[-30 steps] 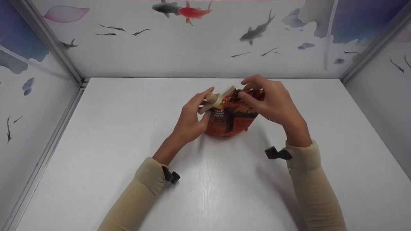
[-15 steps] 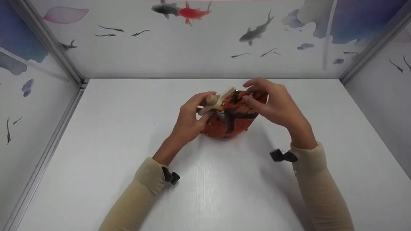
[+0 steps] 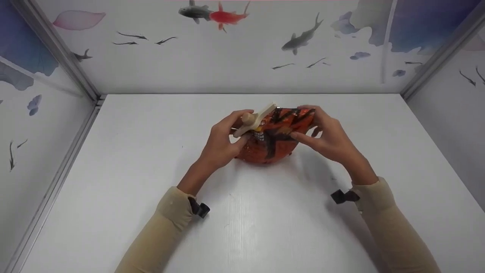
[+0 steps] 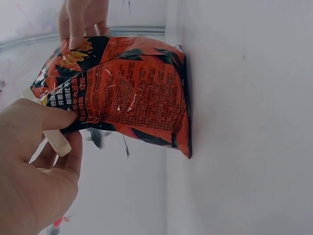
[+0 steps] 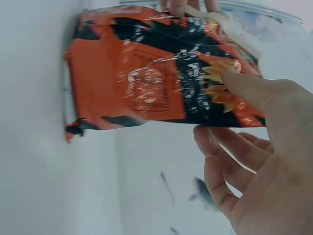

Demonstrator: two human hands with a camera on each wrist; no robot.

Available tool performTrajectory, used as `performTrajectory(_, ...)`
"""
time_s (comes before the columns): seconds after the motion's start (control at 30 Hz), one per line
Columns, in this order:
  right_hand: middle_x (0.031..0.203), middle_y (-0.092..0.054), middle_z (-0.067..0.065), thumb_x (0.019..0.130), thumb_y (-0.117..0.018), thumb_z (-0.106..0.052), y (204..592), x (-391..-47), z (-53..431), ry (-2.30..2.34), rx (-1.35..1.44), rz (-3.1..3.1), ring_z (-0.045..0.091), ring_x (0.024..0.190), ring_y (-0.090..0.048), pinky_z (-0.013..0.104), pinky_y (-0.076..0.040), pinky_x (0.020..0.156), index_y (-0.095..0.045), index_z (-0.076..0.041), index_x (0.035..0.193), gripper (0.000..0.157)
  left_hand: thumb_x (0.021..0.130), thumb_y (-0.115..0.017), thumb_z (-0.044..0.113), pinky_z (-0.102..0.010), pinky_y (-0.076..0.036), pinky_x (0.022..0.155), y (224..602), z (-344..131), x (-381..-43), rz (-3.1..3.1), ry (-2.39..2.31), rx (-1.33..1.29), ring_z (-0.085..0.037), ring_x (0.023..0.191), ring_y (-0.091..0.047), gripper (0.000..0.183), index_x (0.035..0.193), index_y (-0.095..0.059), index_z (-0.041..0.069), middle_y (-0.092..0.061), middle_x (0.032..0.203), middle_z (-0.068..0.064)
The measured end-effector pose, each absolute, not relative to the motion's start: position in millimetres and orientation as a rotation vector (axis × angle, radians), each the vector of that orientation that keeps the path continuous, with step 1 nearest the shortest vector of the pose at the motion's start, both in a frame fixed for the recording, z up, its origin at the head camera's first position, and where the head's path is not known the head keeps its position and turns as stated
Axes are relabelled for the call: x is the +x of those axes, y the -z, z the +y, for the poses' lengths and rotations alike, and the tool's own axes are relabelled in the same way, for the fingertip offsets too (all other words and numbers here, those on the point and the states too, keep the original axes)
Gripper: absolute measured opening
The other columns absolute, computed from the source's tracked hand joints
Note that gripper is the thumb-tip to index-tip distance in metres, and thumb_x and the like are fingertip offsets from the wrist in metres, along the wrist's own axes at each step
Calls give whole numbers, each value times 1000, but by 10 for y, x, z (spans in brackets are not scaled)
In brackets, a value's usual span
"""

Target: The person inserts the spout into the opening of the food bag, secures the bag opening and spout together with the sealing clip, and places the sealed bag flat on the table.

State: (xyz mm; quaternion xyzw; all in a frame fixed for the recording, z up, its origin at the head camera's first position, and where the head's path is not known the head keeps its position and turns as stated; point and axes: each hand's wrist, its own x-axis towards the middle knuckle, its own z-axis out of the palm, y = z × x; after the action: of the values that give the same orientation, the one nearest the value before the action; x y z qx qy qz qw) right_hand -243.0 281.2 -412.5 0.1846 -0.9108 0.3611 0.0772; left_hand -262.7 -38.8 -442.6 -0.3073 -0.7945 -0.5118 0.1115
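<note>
An orange-and-black printed plastic food bag stands upright on the white table, its bottom touching the surface. A cream bag clip with a round knob lies slantwise at the bag's top left. My left hand pinches the bag's upper left corner between thumb and fingers, around the clip; the clip's end pokes out between thumb and fingers in the left wrist view. On the bag's right side, my right hand holds the upper part. Its thumb lies on the front face, with fingers behind.
The white table extends in front of and beside the bag. Behind it rises a back panel printed with fish, and side panels in metal frames stand left and right. A black wrist camera sits at the right cuff.
My right hand has shifted from the bag's top edge down and outward to its right side. The top right part of the bag now shows more fully. The left hand has barely moved.
</note>
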Motion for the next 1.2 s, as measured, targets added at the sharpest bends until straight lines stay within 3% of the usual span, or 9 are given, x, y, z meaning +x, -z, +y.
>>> performTrajectory(0.13, 115, -81, 1, 98, -83, -27, 4208, -2455, 2822, -1057, 532, -2774, 15, 100, -67, 23, -56, 80, -73, -15, 133, 38, 98, -76, 1, -30, -62, 96, 4415, -414, -2630, -2359, 1517, -886, -12, 118, -71, 63, 155, -56, 20, -72, 134, -5)
performTrajectory(0.23, 112, -83, 2, 98, -83, -21, 4220, -2467, 2820, -1020, 531, -2769, 15, 98, -69, 26, -57, 78, -77, -13, 128, 31, 99, -76, 0, -31, -62, 98, 4405, -432, -2631, -2380, 1545, -878, -13, 118, -72, 64, 156, -54, 18, -75, 127, -6)
performTrajectory(0.4, 110, -83, 0, 98, -83, -18, 4211, -2475, 2808, -978, 561, -2738, 14, 94, -69, 33, -58, 76, -78, -14, 127, 29, 99, -78, 5, -34, -62, 101, 4383, -499, -2641, -2432, 1652, -864, -13, 113, -74, 63, 155, -55, 19, -78, 116, -3)
performTrajectory(0.53, 110, -83, -4, 98, -83, -19, 4218, -2473, 2817, -948, 584, -2717, 11, 93, -70, 32, -58, 74, -79, -18, 124, 26, 99, -80, 11, -37, -61, 104, 4367, -555, -2657, -2462, 1758, -870, -14, 110, -75, 58, 151, -57, 20, -78, 113, -1)
performTrajectory(0.8, 106, -83, -4, 98, -82, -18, 4218, -2475, 2822, -955, 595, -2694, 10, 91, -71, 27, -57, 72, -81, -18, 120, 22, 101, -79, 16, -39, -59, 105, 4390, -608, -2693, -2488, 1924, -872, -19, 115, -74, 47, 145, -61, 15, -78, 119, -5)
performTrajectory(1.0, 105, -83, 0, 100, -81, -24, 4264, -2512, 2861, -1028, 582, -2753, 14, 94, -71, 23, -56, 75, -79, -15, 122, 24, 103, -77, 21, -37, -61, 105, 4415, -565, -2678, -2529, 1742, -831, -17, 120, -72, 28, 129, -71, 13, -76, 128, -4)
performTrajectory(1.2, 119, -80, 1, 100, -82, -27, 4391, -2564, 2907, -1107, 596, -2933, 19, 104, -70, 35, -58, 86, -72, -16, 133, 36, 105, -74, 18, -34, -64, 93, 4424, -521, -2655, -2557, 1630, -818, -14, 108, -75, 19, 122, -72, 11, -78, 121, -4)
